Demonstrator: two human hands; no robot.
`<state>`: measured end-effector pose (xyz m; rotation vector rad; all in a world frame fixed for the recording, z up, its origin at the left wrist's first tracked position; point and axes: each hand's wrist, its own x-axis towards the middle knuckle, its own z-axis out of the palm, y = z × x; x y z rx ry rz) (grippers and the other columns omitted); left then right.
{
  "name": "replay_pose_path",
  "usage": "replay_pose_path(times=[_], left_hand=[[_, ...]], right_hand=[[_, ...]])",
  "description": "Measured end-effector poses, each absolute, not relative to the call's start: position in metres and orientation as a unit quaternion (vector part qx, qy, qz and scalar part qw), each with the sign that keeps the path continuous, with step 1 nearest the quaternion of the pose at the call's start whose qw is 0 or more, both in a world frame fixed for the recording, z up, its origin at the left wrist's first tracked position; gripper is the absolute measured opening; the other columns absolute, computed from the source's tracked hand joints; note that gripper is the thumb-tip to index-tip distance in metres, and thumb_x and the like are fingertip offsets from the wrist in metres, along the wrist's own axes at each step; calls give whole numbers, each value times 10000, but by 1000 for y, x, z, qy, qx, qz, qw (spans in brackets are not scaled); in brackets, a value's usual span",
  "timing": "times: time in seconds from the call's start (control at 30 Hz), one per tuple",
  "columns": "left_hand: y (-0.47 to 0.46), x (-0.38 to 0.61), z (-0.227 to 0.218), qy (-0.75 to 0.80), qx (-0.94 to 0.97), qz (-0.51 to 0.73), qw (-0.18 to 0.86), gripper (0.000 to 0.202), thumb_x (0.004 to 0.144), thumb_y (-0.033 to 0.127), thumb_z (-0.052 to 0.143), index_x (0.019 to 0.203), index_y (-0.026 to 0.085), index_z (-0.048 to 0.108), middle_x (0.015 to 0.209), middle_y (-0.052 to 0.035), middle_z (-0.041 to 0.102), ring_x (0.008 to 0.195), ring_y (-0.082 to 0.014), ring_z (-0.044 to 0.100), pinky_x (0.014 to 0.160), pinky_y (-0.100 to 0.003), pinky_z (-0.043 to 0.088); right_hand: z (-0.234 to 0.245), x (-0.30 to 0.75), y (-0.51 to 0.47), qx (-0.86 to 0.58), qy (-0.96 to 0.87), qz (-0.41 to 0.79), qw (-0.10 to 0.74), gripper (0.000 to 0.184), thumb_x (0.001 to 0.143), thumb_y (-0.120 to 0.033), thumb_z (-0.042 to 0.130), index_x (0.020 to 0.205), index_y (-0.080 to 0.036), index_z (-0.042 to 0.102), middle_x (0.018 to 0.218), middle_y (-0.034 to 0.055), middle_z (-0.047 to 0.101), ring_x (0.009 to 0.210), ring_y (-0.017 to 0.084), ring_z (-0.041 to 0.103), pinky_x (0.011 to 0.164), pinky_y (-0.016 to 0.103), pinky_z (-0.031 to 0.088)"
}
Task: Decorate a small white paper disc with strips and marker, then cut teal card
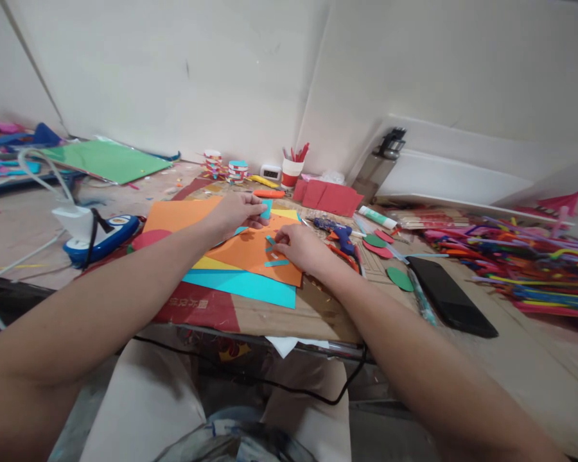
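My left hand point(243, 213) is closed, pinching a small blue paper piece point(266, 208) above the layered sheets. Lower and to the right, my right hand point(298, 245) has its fingers pinched together at a narrow blue paper strip point(270, 240). Another blue strip point(276, 263) lies below those fingertips on an orange sheet point(250, 249). Under the orange paper, a light-blue sheet point(255, 287) and a yellow sheet point(207, 263) stick out. A red paper circle point(151, 239) is partly covered by my left forearm.
Right of my hands lie a blue glue gun point(340, 234), a glue stick point(377, 217), green circles point(399, 279), a phone point(450, 295) and pipe cleaners point(539, 256). Behind stand a pen cup point(292, 173) and red cards point(330, 197). A power strip point(101, 240) sits left.
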<state>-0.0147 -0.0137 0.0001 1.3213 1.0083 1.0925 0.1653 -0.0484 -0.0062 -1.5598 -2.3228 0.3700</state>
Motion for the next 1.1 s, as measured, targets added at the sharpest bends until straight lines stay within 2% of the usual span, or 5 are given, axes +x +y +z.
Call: replay_pose_path(times=[0.33, 0.47, 0.57, 0.83, 1.1], left_hand=[[-15, -13, 1, 412, 537, 458, 577, 95, 786, 166, 674, 768, 102, 605, 737, -78, 697, 649, -115, 659, 660, -241, 531], [-13, -14, 0, 428, 545, 450, 563, 95, 766, 177, 690, 758, 102, 631, 712, -68, 692, 591, -99, 635, 545, -197, 486], [-15, -13, -1, 433, 567, 436, 549, 126, 755, 205, 713, 748, 102, 641, 645, -55, 672, 536, -93, 616, 498, -184, 461], [-24, -6, 0, 428, 613, 362, 557, 251, 719, 329, 763, 787, 128, 628, 710, -97, 714, 587, -170, 678, 532, -257, 532], [-22, -6, -2, 350, 686, 354, 531, 193, 716, 241, 745, 853, 120, 685, 753, -66, 709, 601, -117, 646, 620, -248, 540]], right_hand=[[-8, 161, -51, -559, -799, 143, 169, 67, 768, -150, 583, 736, -178, 635, 741, 51, 683, 637, 141, 548, 554, 247, 320], [5, 169, -51, -556, -788, 134, 227, 110, 804, -143, 543, 814, -165, 650, 757, 35, 661, 674, 131, 533, 584, 235, 322], [10, 176, -47, -537, -783, 163, 267, 143, 818, -160, 529, 819, -155, 672, 675, 3, 605, 623, 114, 491, 575, 231, 315], [4, 179, -38, -486, -774, 180, 363, 99, 794, -184, 572, 880, -163, 616, 744, -5, 582, 666, 112, 490, 622, 232, 367], [6, 177, -43, -482, -761, 152, 406, 169, 784, -161, 594, 948, -176, 557, 713, -30, 529, 641, 107, 497, 613, 238, 387]])
